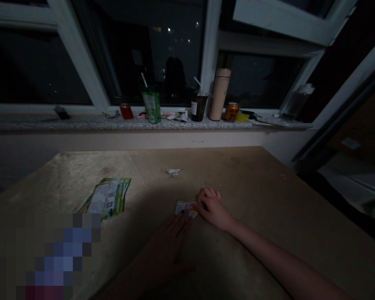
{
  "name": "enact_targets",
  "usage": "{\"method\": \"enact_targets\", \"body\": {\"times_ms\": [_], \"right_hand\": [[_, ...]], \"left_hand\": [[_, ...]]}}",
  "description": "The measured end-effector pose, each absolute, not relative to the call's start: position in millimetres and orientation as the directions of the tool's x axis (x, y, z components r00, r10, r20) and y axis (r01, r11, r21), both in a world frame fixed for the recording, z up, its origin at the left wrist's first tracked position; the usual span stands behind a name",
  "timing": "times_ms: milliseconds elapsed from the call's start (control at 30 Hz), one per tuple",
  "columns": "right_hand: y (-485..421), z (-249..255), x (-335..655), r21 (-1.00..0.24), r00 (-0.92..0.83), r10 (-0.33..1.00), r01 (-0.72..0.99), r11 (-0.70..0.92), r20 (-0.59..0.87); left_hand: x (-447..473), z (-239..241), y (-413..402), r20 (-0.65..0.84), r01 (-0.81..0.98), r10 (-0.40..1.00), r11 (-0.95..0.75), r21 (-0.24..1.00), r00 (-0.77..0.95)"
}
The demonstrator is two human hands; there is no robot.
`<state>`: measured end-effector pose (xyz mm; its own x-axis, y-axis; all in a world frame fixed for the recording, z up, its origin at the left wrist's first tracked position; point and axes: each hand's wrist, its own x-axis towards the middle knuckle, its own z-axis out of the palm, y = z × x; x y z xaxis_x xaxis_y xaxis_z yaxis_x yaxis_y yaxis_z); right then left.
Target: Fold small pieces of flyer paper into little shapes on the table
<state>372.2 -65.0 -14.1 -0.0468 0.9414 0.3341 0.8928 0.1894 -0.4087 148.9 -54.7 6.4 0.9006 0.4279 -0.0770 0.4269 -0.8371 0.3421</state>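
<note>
A small printed paper piece (181, 206) with a folded look lies on the table in front of me. My left hand (167, 243) is in shadow, its fingers stretched flat and their tips resting on the paper's near edge. At the paper's right edge, my right hand (211, 209) has its fingers curled in, thumb and forefinger closed at the corner. A small folded paper triangle (174, 172) sits farther back. To the left is a loose stack of green printed leaflets (112, 196).
The table (237, 166) meets a wall below a windowsill (96, 124). Along the sill stand a green cup (152, 106), a dark cup (198, 107), a pink flask (219, 95), a gold can (231, 111) and a red jar (126, 111). Pixel blocks hide the lower left.
</note>
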Motion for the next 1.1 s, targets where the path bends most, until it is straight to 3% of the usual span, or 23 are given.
{"method": "enact_targets", "body": {"times_ms": [800,1100], "right_hand": [[-63,-14,375,-0.39,-0.089,0.961,0.901,0.189,0.26],[-64,-16,374,-0.359,-0.099,0.959,0.913,0.194,0.267]], "left_hand": [[145,6,-50,-0.071,0.416,0.425,-0.819,0.395,0.903],[148,18,-50,-0.153,0.435,0.408,-0.826,0.358,0.9]]}}
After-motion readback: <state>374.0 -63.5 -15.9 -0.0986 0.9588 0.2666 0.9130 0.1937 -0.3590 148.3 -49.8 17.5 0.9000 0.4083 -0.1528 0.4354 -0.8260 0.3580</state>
